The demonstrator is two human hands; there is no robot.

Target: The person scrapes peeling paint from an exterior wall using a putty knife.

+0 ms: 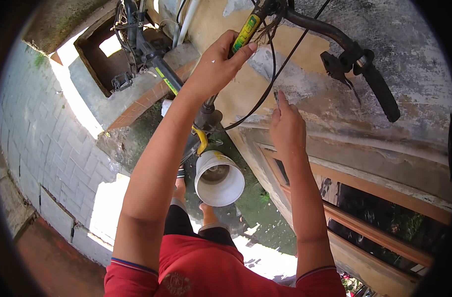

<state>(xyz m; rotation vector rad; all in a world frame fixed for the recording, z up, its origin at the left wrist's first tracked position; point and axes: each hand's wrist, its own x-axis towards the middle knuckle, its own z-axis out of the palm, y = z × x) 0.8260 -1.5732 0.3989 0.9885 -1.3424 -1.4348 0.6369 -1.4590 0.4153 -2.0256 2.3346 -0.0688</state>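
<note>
The left hand (217, 64) is wrapped around the yellow-green bicycle fork tube (246, 32), whose long axis slants up and away from the person. The right hand (287, 127) pinches a thin black brake cable (265, 94) between its fingertips, just right of and below the tube. A white plastic cone-shaped cup (220, 179) hangs beneath both hands.

We see the left grip (217, 64) closed around the bicycle's fork leg (245, 33), with the right grip (286, 127) to its right, just beside a cable (265, 94). The handlebar (357, 54) runs off farther right. A bucket (219, 179) sits below, between our forearms, and the frame (154, 59) lies to the left.
</note>
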